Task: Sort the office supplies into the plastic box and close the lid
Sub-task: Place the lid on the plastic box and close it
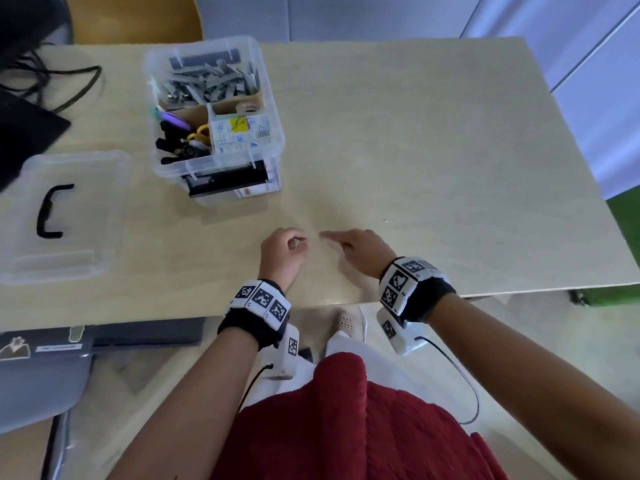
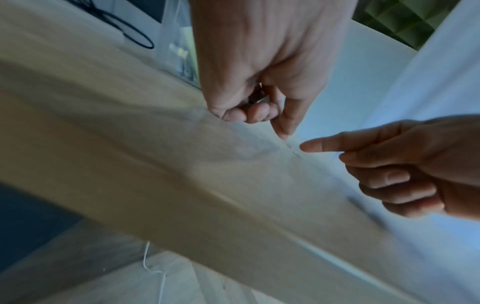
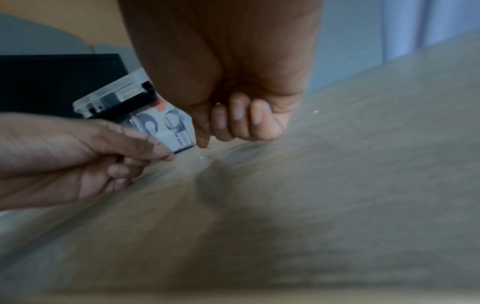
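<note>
The clear plastic box [image 1: 277, 133] stands lidless at the table's back left, holding grey staple strips, pens, scissors and a tape box. Its lid [image 1: 90, 237], with a black handle, lies flat to its left. Both hands hover close together near the table's front edge. My left hand [image 1: 301, 242] has its fingers curled, and the left wrist view shows a small metal glint [image 2: 257, 99] tucked under them while its index tip touches the table. My right hand [image 1: 343, 242] points its index finger at a few loose staples [image 2: 293, 151] lying between the two hands.
Black cables [image 1: 69, 84] and a dark object [image 1: 20, 133] lie at the far left. A grey laptop [image 1: 45, 344] sits below the table's front edge. A tiny white speck [image 1: 386, 221] lies right of the hands. The table's right half is bare wood.
</note>
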Available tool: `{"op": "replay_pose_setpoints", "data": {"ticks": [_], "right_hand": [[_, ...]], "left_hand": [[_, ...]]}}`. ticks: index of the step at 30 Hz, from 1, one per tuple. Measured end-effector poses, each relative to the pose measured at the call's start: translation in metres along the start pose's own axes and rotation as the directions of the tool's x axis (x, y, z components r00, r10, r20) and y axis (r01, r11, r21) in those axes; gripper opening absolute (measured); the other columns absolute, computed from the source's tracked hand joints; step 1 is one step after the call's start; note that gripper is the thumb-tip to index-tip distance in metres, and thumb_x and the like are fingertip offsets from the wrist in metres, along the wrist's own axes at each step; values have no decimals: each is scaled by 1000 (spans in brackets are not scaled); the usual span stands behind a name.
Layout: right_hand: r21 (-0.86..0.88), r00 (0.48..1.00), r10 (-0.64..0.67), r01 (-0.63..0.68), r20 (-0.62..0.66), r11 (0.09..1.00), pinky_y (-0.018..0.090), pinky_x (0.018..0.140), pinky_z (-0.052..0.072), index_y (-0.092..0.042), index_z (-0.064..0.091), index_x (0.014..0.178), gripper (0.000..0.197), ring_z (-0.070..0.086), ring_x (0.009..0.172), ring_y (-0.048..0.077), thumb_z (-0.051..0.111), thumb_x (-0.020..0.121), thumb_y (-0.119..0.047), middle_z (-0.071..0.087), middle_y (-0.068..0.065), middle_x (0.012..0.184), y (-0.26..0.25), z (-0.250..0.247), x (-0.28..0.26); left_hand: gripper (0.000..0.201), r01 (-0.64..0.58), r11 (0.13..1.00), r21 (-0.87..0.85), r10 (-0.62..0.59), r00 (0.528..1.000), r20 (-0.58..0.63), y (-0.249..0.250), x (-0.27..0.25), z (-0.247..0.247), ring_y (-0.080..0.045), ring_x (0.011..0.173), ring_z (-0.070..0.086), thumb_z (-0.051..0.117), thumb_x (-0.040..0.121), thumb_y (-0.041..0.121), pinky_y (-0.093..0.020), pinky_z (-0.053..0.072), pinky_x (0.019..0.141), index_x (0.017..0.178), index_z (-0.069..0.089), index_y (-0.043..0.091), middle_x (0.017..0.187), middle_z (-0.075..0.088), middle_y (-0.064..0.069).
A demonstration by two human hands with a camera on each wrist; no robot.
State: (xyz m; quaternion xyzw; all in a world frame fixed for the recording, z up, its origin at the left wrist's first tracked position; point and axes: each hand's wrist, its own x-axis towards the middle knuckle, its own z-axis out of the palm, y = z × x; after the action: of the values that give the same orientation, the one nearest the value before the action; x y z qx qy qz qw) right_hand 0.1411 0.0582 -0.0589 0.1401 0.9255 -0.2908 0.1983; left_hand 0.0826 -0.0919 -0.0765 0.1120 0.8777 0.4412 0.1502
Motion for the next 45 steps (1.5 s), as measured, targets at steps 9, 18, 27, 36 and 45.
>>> {"op": "replay_pose_setpoints", "data": {"ticks": [9,18,27,36,45], "right_hand": [[-187,997,70,-74,-29,980,29,72,37,-49,21,141,64,57,104,31,28,92,-9,56,13,127,-16,-9,9],[-383,999,-19,32,36,923,30,62,32,-53,15,140,73,52,83,26,30,88,-3,60,7,109,-17,15,-42],[-258,998,52,-59,-37,964,32,67,37,-39,17,144,63,58,87,32,30,92,-7,60,17,109,-18,27,-53],[-405,992,-118,127,48,905,29,58,32,-44,11,144,74,55,82,24,33,88,-2,59,3,105,-22,57,-87],[-274,993,-120,111,-16,955,31,64,41,-42,21,144,65,59,87,27,31,92,-5,63,5,106,-16,59,-84]], "left_hand": [[33,513,646,-565,-288,850,442,-2,-27,-19,-1,34,35,44,97,11,-14,23,37,66,53,8,50,46,3],[49,827,524,-205,-246,378,892,-21,-75,-3,-8,43,56,32,98,2,-14,44,40,67,70,-1,56,62,-6],[46,885,90,-457,-301,461,834,-44,-79,16,-23,62,71,32,102,15,-22,57,55,84,64,-12,73,70,-20],[36,726,-178,-664,-301,603,739,-53,-76,28,-26,62,71,38,101,20,-29,59,56,90,56,-8,72,71,-19],[34,722,-157,-674,-292,618,730,-54,-77,29,-26,64,72,41,100,20,-27,59,55,90,57,-8,73,72,-18]]}}
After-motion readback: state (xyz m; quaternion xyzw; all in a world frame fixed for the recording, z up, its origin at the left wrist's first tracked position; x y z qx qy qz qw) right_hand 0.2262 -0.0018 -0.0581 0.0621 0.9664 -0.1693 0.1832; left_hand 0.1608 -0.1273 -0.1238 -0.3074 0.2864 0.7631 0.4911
